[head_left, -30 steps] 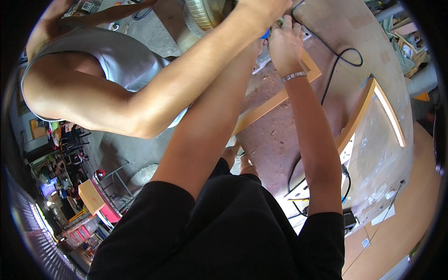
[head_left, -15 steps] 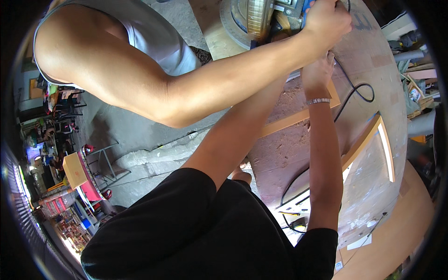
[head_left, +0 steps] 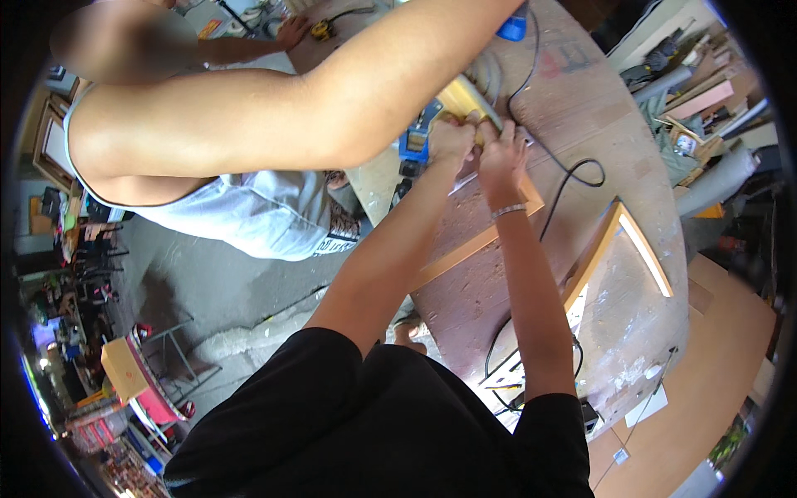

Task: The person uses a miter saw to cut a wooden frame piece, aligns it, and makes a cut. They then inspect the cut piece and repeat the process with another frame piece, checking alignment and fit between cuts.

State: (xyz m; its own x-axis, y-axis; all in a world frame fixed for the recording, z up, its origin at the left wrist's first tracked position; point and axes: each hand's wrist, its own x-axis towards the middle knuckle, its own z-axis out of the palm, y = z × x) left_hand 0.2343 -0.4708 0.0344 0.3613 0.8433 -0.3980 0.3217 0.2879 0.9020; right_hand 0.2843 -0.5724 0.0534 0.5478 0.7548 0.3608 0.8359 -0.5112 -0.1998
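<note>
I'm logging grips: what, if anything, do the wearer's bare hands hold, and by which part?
Cannot be told: the left hand and right hand sit together near the angled tan wooden frame, fingers hiding any hold.

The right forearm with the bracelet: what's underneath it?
A wooden frame piece passes beneath the right forearm, showing on both sides over the brown tabletop. Its stretch directly under the forearm is covered and can't be seen.

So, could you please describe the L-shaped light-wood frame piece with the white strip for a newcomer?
Find the large brown wooden worktable, then look just right of the person's right forearm. There lies the L-shaped light-wood frame piece, its corner pointing away. Unlike the light-wood corner piece passing beneath that forearm, it shows a white strip along one leg.
</note>
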